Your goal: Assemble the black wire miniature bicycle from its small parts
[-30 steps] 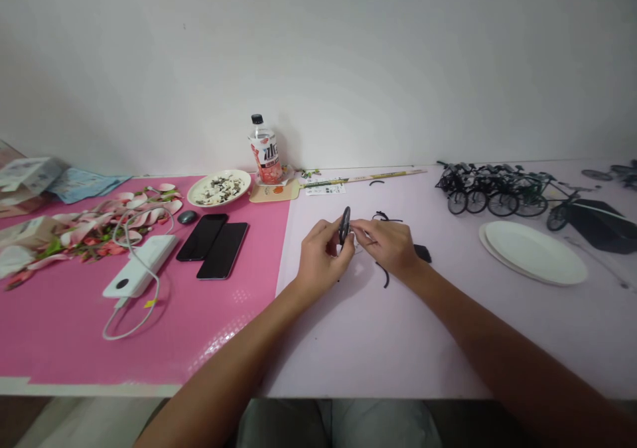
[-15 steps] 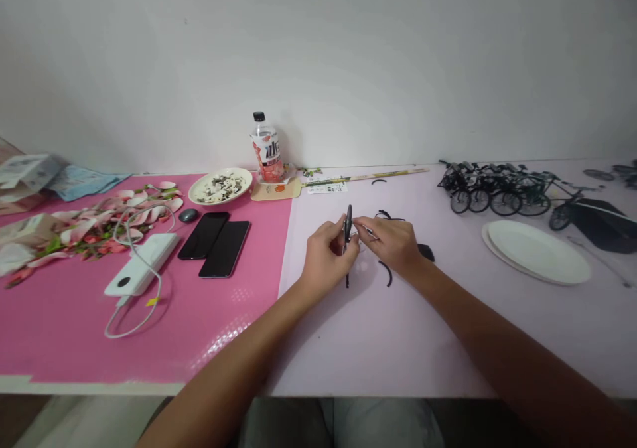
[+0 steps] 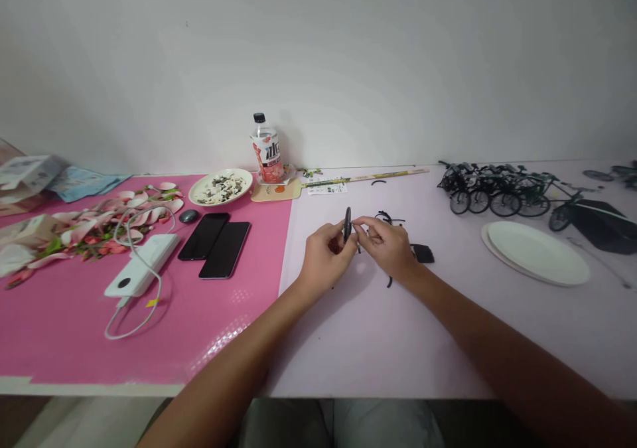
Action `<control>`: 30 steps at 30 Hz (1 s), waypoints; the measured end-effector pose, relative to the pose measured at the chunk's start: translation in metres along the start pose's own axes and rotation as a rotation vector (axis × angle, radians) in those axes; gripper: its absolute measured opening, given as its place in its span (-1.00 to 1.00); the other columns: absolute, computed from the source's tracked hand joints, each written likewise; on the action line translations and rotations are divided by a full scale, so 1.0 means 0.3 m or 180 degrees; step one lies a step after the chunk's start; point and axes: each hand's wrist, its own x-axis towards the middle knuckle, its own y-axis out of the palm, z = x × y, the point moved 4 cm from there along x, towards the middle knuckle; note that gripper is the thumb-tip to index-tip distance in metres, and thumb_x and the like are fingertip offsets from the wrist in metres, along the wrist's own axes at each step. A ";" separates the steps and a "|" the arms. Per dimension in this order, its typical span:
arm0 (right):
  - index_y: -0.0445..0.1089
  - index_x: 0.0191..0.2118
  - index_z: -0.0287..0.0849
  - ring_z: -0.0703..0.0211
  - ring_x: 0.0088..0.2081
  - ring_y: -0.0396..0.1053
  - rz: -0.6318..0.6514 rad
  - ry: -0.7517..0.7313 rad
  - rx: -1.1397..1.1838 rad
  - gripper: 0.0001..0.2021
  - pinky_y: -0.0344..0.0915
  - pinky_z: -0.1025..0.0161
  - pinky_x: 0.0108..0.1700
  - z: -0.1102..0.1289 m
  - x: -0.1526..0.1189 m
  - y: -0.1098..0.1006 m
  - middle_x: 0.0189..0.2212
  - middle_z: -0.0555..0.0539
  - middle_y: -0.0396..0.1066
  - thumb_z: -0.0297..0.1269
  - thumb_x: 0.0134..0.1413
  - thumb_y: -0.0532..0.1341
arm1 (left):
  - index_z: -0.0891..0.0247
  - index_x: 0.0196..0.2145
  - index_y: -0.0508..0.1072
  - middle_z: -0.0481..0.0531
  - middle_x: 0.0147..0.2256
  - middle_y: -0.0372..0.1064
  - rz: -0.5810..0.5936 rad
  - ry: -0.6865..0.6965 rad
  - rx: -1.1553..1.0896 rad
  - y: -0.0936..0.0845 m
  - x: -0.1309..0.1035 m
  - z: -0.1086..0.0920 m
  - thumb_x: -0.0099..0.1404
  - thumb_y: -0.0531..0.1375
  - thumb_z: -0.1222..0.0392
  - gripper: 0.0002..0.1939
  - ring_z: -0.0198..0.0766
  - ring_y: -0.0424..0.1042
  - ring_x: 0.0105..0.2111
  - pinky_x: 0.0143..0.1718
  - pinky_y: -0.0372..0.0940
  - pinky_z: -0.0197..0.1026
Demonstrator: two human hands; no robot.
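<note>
One dark wheel (image 3: 348, 225), near upright, rim edge-on, long axis vertical.

head: worn on head | faces forward, down | arm's-length view over table (image 3: 423, 342) | sole view

Dim, flat light; src unclear, prob. overhead. Glare dots on pink desk (image 3: 199, 328), soft shadow under hands. Edges stretched, fine detail soft.

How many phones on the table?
2, both on the pink surface. The left phone lies just right of the white device; the right phone sits against it, slightly nearer. The petals could hide more.
</note>
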 end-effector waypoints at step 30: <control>0.60 -0.26 -0.09 0.30 -0.60 0.37 0.0327 -0.0284 -0.0403 -0.77 0.21 0.33 -0.49 -0.013 0.010 0.007 -0.59 0.04 0.50 -0.26 0.40 0.21 | 0.25 -0.38 0.41 0.04 -0.37 0.40 0.0162 -0.0040 0.0711 0.001 0.011 0.050 0.44 0.11 0.11 -0.74 -0.25 0.37 -0.39 -0.37 0.28 -0.24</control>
